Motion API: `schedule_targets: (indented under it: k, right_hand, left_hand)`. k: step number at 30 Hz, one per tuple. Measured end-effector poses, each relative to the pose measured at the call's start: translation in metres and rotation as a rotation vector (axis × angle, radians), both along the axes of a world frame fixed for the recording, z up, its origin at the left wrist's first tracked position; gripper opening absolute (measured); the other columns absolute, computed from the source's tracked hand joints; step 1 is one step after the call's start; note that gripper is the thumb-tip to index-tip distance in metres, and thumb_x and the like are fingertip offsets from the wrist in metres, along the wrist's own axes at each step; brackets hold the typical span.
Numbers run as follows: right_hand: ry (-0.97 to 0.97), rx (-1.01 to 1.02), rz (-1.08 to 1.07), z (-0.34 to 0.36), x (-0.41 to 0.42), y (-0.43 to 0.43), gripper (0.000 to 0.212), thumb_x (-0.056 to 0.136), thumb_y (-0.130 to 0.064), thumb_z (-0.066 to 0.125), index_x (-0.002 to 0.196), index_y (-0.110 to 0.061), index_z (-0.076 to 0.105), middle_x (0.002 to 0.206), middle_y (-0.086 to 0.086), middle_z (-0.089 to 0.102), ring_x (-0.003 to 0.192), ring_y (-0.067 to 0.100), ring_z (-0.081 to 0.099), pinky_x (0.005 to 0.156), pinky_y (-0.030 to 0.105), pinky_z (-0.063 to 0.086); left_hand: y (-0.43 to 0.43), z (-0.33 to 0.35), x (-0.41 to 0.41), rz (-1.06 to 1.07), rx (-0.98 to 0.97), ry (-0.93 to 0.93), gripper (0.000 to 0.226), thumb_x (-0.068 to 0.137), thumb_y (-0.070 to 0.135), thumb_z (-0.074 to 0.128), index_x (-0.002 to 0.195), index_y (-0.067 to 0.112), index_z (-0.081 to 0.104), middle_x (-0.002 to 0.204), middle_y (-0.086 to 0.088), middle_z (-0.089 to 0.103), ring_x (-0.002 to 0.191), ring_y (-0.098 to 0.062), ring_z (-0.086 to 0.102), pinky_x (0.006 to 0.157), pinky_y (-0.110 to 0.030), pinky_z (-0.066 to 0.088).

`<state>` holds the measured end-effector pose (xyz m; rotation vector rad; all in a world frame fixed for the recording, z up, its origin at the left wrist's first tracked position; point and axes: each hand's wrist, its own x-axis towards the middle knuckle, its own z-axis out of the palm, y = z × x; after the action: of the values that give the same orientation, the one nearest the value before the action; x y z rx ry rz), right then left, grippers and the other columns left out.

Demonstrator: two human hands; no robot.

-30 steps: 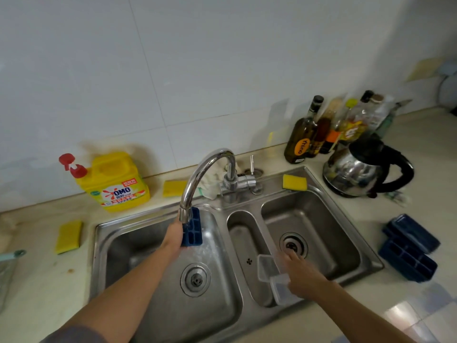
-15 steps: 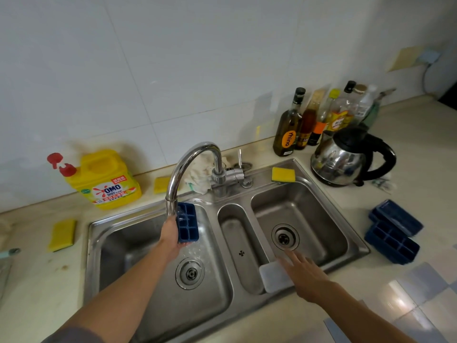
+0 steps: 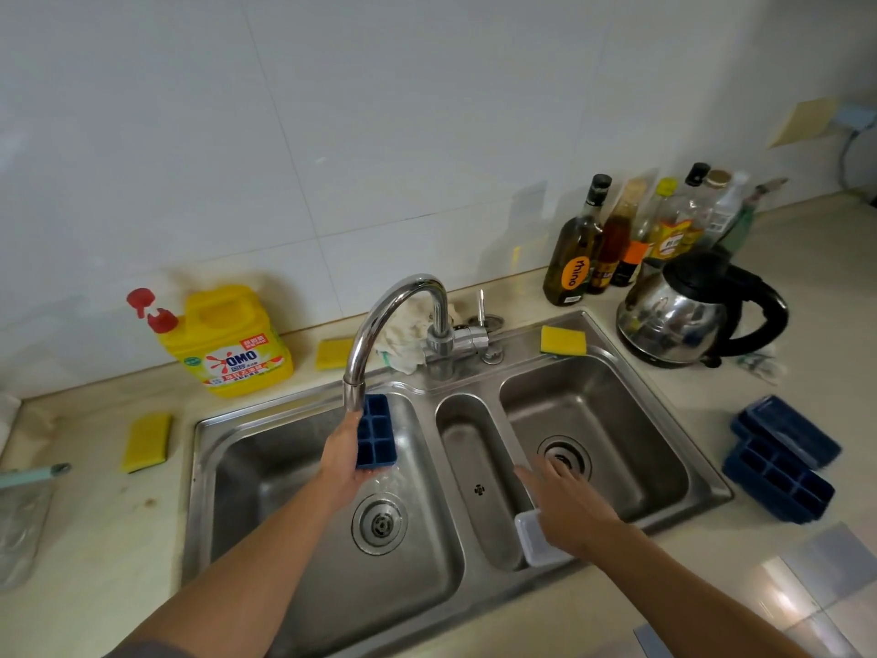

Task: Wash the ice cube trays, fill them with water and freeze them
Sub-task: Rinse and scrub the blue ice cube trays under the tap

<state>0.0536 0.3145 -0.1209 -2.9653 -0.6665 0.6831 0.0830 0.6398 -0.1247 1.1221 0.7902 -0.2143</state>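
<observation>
White wall tiles (image 3: 332, 135) backed a beige countertop (image 3: 95, 539) with a stainless steel sink (image 3: 199, 467) set into it, two large basins and a narrow one between. On my feed the left hand (image 3: 341, 460) was over the left basin, its fingers and thumb curled round the side of a blue ice cube tray (image 3: 376, 432). It held the tray tilted, top end just beside the spout of the chrome faucet (image 3: 379, 315), and water ran off the lower end toward the drain.

The right hand (image 3: 569, 505) hovered palm down over the near end of the narrow basin, fingers straight and spread, holding nothing. A clear plastic container (image 3: 534, 543) lay partly under it; I could not tell whether they touched.

Two more blue trays (image 3: 778, 477) sat overlapping on the counter right of the sink. Behind them stood a steel kettle (image 3: 674, 315) and a cluster of bottles (image 3: 574, 258). A yellow detergent jug (image 3: 232, 344) stood at the back left, and a yellow sponge (image 3: 563, 341) lay on the sink's back rim.
</observation>
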Motion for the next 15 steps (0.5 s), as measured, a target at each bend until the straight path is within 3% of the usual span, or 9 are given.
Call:
schedule_targets:
  k: [3, 6, 8, 10, 12, 15]
  right_hand:
    - [-0.022, 0.121, -0.010, 0.006, 0.010, 0.031, 0.062, 0.100, -0.016, 0.048, 0.157, -0.021, 0.025, 0.164, 0.006, 0.024, 0.150, 0.028, 0.027, 0.120, 0.044, 0.031]
    - [-0.025, 0.265, -0.026, 0.016, 0.020, 0.067, 0.056, 0.100, -0.026, 0.047, 0.155, -0.022, 0.032, 0.160, 0.003, 0.033, 0.145, 0.024, 0.035, 0.116, 0.041, 0.036]
    - [-0.041, 0.383, -0.066, 0.023, 0.026, 0.094, 0.047, 0.100, -0.035, 0.046, 0.146, -0.026, 0.043, 0.150, -0.002, 0.046, 0.130, 0.017, 0.050, 0.103, 0.029, 0.044]
    - [-0.024, 0.508, -0.130, 0.029, 0.031, 0.123, 0.038, 0.100, -0.042, 0.047, 0.136, -0.030, 0.050, 0.133, -0.008, 0.056, 0.111, 0.006, 0.055, 0.084, 0.014, 0.039]
    - [0.065, 0.649, -0.243, 0.032, 0.037, 0.151, 0.045, 0.099, -0.046, 0.053, 0.138, -0.025, 0.052, 0.124, -0.012, 0.057, 0.109, 0.005, 0.057, 0.084, 0.016, 0.040]
    - [0.245, 0.749, -0.448, 0.034, 0.044, 0.183, 0.047, 0.094, -0.044, 0.063, 0.135, -0.022, 0.054, 0.118, -0.005, 0.067, 0.099, 0.011, 0.067, 0.082, 0.026, 0.051]
  left_hand:
    - [0.004, 0.002, -0.004, 0.001, -0.010, -0.011, 0.026, 0.099, 0.033, 0.061, 0.121, 0.020, 0.058, 0.117, -0.019, 0.068, 0.104, -0.040, 0.069, 0.069, -0.047, 0.061]
    - [0.009, 0.006, -0.006, 0.018, -0.030, 0.003, 0.025, 0.096, 0.033, 0.065, 0.118, 0.022, 0.061, 0.114, -0.016, 0.070, 0.103, -0.037, 0.069, 0.071, -0.046, 0.061]
    - [0.011, 0.009, -0.006, 0.011, -0.050, 0.010, 0.029, 0.094, 0.036, 0.066, 0.118, 0.020, 0.063, 0.110, -0.014, 0.071, 0.099, -0.033, 0.069, 0.069, -0.043, 0.061]
    - [0.013, 0.011, -0.005, 0.020, -0.091, 0.012, 0.031, 0.094, 0.036, 0.065, 0.118, 0.016, 0.064, 0.102, -0.012, 0.073, 0.091, -0.030, 0.069, 0.064, -0.039, 0.059]
    - [0.017, 0.012, -0.003, 0.025, -0.155, 0.006, 0.033, 0.097, 0.038, 0.059, 0.118, 0.013, 0.065, 0.092, -0.009, 0.075, 0.084, -0.027, 0.069, 0.061, -0.036, 0.057]
    - [0.019, 0.010, 0.003, 0.013, -0.216, 0.001, 0.041, 0.104, 0.041, 0.045, 0.123, 0.010, 0.065, 0.104, -0.014, 0.073, 0.091, -0.029, 0.067, 0.071, -0.037, 0.055]
